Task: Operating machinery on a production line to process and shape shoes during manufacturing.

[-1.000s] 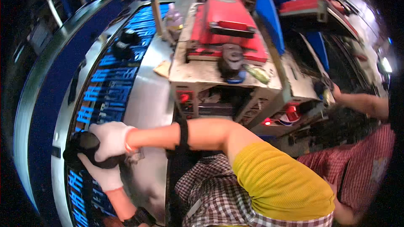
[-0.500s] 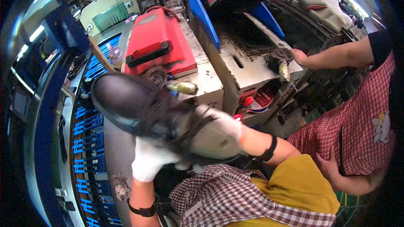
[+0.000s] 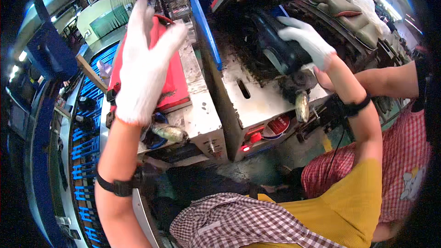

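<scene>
A dark shoe [image 3: 264, 32] sits tilted in the open bay of the right-hand machine [image 3: 229, 85], beneath a raised red lid. My right hand [image 3: 305, 39], in a white knitted glove, grips the shoe from its right side, thumb and fingers over the upper. The shoe's far end is lost in shadow. On the left, my gloved left hand [image 3: 144, 66] is raised above the closed red lid [image 3: 177, 85] of the neighbouring machine. It is empty, with its fingers stretched and the thumb wide apart.
A co-worker's forearm [image 3: 386, 80] reaches in at the right, its hand partly behind my right wrist. Worn handles stick out at the front of both machines, one a taped handle [image 3: 302, 105]. Blue racks [image 3: 85, 174] run along the left. Several shoe parts [image 3: 351, 14] lie behind at right.
The shoe has gone from between my hands into the right machine's bay. My left hand has let go and risen leftward; my right has reached forward with the shoe.
</scene>
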Available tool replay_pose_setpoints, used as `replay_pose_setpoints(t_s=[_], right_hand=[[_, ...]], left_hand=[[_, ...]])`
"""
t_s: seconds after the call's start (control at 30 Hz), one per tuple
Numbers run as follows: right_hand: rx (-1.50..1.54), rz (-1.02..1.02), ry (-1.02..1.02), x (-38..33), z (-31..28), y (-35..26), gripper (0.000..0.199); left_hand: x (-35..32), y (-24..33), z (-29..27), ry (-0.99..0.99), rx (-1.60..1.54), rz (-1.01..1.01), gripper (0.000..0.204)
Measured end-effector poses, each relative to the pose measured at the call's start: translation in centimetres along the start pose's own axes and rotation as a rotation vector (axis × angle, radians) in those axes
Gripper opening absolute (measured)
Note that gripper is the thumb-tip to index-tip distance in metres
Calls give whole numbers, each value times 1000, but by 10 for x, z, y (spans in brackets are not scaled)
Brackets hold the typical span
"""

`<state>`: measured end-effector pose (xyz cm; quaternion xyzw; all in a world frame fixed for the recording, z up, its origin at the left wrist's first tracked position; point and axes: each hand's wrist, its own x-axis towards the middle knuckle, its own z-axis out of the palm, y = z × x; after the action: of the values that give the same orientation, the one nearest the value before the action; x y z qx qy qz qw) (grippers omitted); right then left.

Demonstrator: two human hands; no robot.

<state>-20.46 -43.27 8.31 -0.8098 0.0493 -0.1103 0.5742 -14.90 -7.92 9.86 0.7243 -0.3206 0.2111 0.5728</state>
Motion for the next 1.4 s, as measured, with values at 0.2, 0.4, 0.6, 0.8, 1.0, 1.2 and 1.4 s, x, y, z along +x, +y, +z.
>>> replay_pose_setpoints(t_s=[0.2, 0.4, 0.6, 0.8, 1.0, 1.2, 1.4], right_hand=[[-847, -70, 53, 153, 2, 74, 83], [-1178, -61, -216, 148, 25, 86, 88], [-1096, -13, -207, 141, 13, 98, 91], [-1305, -53, -456, 109, 3, 21, 82], [-625, -406, -531, -17, 2, -45, 50], [-476, -652, -200, -116, 20, 22, 46], [-640, -680, 163, -148, 38, 100, 39]], left_hand=[[90, 11, 51, -36, 70, 263, 74], [148, 34, 68, -162, 301, 412, 76], [180, 73, 110, -506, 429, 497, 80], [221, 61, 139, -583, 412, 418, 58], [194, 54, 179, -521, 321, 278, 38], [117, 18, 193, -215, 396, 412, 40], [62, -42, 230, -119, 345, 663, 34]])
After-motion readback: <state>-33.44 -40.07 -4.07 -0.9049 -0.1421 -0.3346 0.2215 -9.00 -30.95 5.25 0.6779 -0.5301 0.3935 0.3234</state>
